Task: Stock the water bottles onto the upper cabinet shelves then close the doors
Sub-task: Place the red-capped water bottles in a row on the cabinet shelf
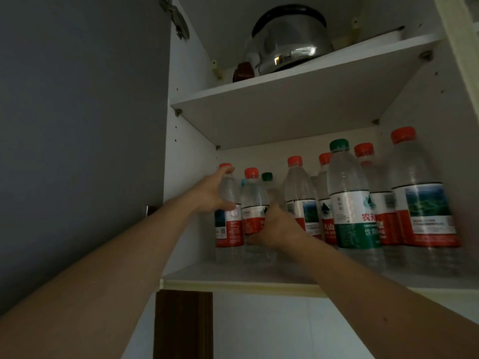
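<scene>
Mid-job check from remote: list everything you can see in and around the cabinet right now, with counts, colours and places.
Red-capped water bottles: at least six, clear with red labels, lower shelf.
Green-capped water bottles: two, one large at front right, one small behind the left group.
Steel pot: one, silver with dark rim, upper shelf.
Brown object: one, left of the pot, unclear what.
Cabinet door: grey, open at left.
Left hand: grips the leftmost bottle.
Right hand: grips the next bottle.

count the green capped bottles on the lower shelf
2. A large green-capped bottle stands at the front right; a small dark-green-capped one sits further back, left of centre. Others may be hidden behind.
</scene>
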The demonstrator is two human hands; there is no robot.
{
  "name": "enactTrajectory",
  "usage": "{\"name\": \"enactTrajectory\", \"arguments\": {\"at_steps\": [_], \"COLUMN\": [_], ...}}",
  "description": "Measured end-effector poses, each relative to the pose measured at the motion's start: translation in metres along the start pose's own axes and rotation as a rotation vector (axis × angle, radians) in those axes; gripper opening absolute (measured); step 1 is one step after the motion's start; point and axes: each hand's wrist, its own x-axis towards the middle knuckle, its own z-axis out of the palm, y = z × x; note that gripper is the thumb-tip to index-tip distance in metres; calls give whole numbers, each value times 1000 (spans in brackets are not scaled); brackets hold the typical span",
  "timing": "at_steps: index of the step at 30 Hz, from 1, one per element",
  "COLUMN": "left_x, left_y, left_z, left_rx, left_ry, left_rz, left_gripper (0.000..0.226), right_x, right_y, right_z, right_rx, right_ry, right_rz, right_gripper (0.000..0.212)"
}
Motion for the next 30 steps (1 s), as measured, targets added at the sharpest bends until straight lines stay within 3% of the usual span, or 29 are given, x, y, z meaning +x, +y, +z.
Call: {"name": "enactTrajectory", "arguments": {"at_steps": [7, 13, 30], "left_x": [17, 21, 4], "left_y": [-3, -12, -10], "left_z": [-7, -15, -18], "left_rx": [459, 738, 1129], "left_ry": [-12, -6, 107], "left_rz": [-85, -88, 70], "left_gripper": [101, 102, 86], "right_x": [19, 31, 35], "right_y": [-11, -11, -9], "right_z": [4, 8, 31], "right_rx": [-53, 45, 37], "right_ry": [-136, -223, -153], "right_rz": [48, 45, -132], "right_gripper": [79, 42, 66]}}
